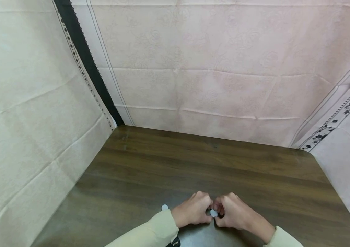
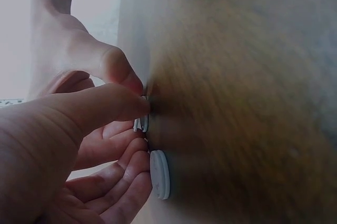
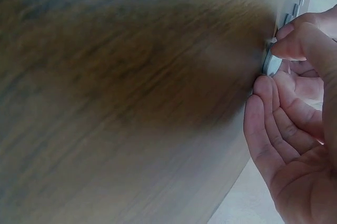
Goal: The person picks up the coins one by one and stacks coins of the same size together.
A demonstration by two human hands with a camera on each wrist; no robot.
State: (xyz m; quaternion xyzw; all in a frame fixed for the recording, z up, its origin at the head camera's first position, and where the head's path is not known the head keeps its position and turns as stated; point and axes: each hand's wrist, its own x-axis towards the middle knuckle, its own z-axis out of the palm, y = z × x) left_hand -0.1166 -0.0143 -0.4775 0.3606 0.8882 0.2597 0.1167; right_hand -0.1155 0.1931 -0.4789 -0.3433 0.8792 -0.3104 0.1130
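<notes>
Close together over the wooden table, my left hand [image 1: 194, 208] and right hand [image 1: 234, 211] pinch a small white disc [image 1: 213, 213] from its two sides. Thumbs and curled fingers meet at its rim. In the right wrist view the disc [image 3: 272, 64] shows its pale face beside the thumb and fingertips, close to the tabletop. The left wrist view shows only a thin edge of it. A second white disc [image 2: 159, 174], round and thick-edged, lies flat on the table beside the left fingers.
The brown wooden table [image 1: 206, 164] spreads out beyond both hands. Pale patterned cloth [image 1: 224, 68] hangs along its back and sides. Several small flat pieces [image 3: 296, 9] lie past the hands in the right wrist view.
</notes>
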